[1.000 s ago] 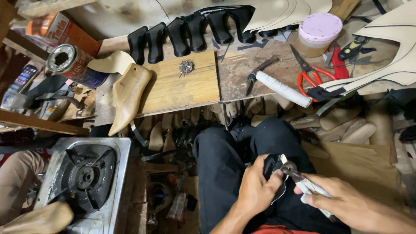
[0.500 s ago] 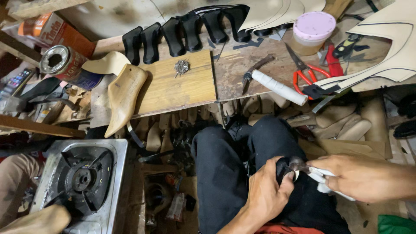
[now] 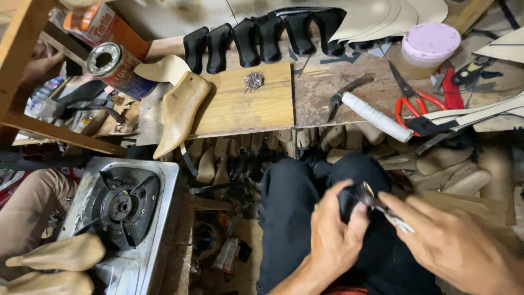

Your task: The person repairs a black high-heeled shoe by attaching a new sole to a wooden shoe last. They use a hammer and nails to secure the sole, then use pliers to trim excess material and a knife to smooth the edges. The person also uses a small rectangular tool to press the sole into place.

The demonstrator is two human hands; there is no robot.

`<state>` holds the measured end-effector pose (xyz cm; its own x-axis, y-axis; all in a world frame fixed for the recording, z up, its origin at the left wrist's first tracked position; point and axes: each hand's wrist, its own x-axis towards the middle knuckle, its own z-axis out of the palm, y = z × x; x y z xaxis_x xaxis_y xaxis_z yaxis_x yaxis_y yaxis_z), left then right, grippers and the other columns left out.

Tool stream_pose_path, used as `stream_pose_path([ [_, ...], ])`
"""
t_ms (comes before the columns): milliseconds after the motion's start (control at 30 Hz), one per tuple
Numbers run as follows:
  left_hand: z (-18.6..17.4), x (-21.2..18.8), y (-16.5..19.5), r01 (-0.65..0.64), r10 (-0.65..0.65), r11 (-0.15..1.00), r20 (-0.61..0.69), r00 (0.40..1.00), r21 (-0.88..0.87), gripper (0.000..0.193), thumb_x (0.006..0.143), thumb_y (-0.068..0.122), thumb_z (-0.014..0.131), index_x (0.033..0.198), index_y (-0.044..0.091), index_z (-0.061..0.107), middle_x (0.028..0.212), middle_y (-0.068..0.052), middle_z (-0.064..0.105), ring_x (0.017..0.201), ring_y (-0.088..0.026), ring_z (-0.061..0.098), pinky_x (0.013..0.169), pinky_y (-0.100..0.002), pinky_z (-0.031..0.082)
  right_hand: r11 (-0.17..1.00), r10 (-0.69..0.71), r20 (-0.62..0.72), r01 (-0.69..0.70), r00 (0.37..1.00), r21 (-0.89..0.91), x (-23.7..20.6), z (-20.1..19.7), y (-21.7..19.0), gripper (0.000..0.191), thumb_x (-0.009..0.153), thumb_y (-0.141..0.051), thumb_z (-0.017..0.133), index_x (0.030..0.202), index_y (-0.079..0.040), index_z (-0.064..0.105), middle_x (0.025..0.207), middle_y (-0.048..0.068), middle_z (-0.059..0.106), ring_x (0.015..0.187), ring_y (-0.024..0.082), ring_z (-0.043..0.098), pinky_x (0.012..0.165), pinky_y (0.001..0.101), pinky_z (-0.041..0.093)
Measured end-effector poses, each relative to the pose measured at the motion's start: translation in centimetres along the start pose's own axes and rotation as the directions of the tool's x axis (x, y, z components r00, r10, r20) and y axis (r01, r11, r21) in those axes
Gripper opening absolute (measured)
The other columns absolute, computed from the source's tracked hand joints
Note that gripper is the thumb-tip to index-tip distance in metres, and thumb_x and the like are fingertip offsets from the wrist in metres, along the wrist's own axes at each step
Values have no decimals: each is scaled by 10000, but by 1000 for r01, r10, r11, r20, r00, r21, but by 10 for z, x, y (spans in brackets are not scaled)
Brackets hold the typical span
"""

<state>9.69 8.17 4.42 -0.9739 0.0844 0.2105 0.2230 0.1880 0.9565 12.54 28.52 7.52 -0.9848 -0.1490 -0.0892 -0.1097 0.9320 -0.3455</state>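
Observation:
My left hand (image 3: 335,240) grips a small black shoe heel (image 3: 349,201) over my lap, which is in black trousers. My right hand (image 3: 453,243) holds a metal tool (image 3: 382,209), its tip pressed against the heel. Both hands meet low in the picture, right of centre. On the wooden board (image 3: 234,106) above lie a small pile of nails (image 3: 252,81) and a wooden shoe last (image 3: 179,112). A row of black heels (image 3: 262,35) stands at the back of the bench.
A hammer with a white wrapped handle (image 3: 371,112), red-handled scissors (image 3: 417,101) and a pink-lidded tub (image 3: 428,46) lie on the bench at right. A gas burner (image 3: 123,205) sits at lower left, with wooden lasts (image 3: 60,254) beside it. A tin can (image 3: 112,63) lies at upper left.
My right hand has drawn back in toward the heel after pulling out to the right. The left hand keeps its grip on the heel and has shifted slightly.

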Motion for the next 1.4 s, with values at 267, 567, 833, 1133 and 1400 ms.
stream_pose_path([
  [267, -53, 40, 20, -399, 398, 911, 34, 917, 104, 440, 1087, 201, 467, 1467, -22, 472, 1426, -254, 563, 1270, -385, 600, 1074, -450, 472, 911, -305, 21, 298, 952, -285, 57, -48, -34, 649, 813, -209, 689, 1446, -138, 564, 887, 76, 610, 584, 277, 685, 536, 399, 563],
  [567, -83, 42, 37, 407, -354, 909, 346, 869, -90, 570, 1066, 390, 330, 1545, 91, 402, 1117, -232, 681, 567, -226, 698, 536, -318, 583, 889, -438, -288, 364, 851, -277, 46, -3, -68, 577, 767, -114, 694, 1329, -16, 605, 803, 110, 584, 590, 266, 679, 520, 378, 555],
  [833, -74, 26, 45, 257, -221, 964, 345, 912, -63, 517, 1080, 331, 366, 1431, -25, 501, 730, -171, 698, 539, -219, 713, 521, -328, 581, 970, -159, -260, 199, 952, 136, 12, 28, -58, 553, 789, -124, 673, 1334, -50, 615, 885, 123, 639, 731, 316, 690, 652, 428, 556],
  [1133, -51, 6, 47, -145, 71, 971, 351, 934, 188, 511, 1047, 239, 553, 1435, -83, 472, 887, -302, 692, 806, -452, 689, 732, -484, 548, 979, -184, 244, 155, 952, 133, -1, -44, -5, 682, 864, -246, 653, 1526, -178, 502, 1053, 63, 677, 889, 258, 709, 755, 388, 539],
  [1400, -81, 23, 38, 99, -2, 985, 569, 823, -140, 678, 1045, 429, 469, 1568, 4, 391, 868, -169, 698, 641, -183, 708, 594, -300, 592, 920, -108, 209, 178, 972, -349, 9, -27, -40, 723, 914, -263, 636, 1598, -203, 410, 1025, 33, 591, 694, 239, 703, 634, 380, 580],
])
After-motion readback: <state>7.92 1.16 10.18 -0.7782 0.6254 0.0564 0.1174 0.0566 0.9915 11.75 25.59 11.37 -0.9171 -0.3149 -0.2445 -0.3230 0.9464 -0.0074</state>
